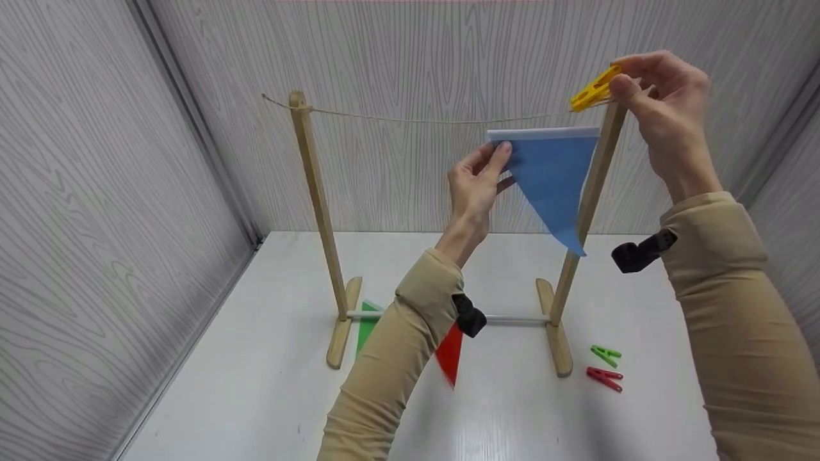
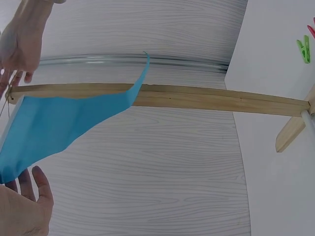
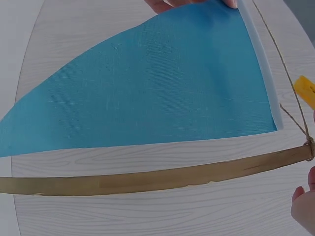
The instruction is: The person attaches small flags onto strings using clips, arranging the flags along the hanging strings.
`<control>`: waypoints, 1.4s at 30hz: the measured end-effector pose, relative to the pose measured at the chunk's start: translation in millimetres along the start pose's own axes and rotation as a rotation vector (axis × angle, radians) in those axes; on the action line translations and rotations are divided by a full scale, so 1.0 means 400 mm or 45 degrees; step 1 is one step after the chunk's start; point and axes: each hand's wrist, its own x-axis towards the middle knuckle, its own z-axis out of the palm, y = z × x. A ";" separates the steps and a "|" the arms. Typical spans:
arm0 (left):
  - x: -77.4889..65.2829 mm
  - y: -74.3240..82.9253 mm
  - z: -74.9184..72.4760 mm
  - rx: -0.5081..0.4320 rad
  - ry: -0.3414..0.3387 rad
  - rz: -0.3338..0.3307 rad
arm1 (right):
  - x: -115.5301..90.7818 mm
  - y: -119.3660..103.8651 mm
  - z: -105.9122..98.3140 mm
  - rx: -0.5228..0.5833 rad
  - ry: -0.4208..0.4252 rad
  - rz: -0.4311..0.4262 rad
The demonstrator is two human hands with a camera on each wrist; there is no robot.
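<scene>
A blue triangular pennant with a white top edge hangs from my left hand, whose thumb and fingers pinch its upper left corner. Above the pennant runs a thin string, tied between two wooden posts. My right hand holds a yellow clothespin at the string, close to the top of the right post. In the right wrist view, the pennant's white edge lies beside the string, apart from it. Only part of the yellow clothespin shows there.
The left post stands on a wooden foot, joined to the right one by a white rod. A green pennant and a red pennant lie partly behind my left arm. Green and red clothespins lie right of the stand.
</scene>
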 end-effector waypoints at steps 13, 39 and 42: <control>0.007 0.010 0.011 -0.009 -0.002 0.004 | 0.011 -0.009 0.026 -0.341 -0.087 -0.035; 0.008 0.020 0.029 0.018 0.013 0.029 | 0.025 -0.030 0.037 -0.664 -0.140 0.096; 0.009 0.020 0.031 0.003 0.015 0.028 | 0.022 -0.029 0.035 -0.699 -0.148 0.096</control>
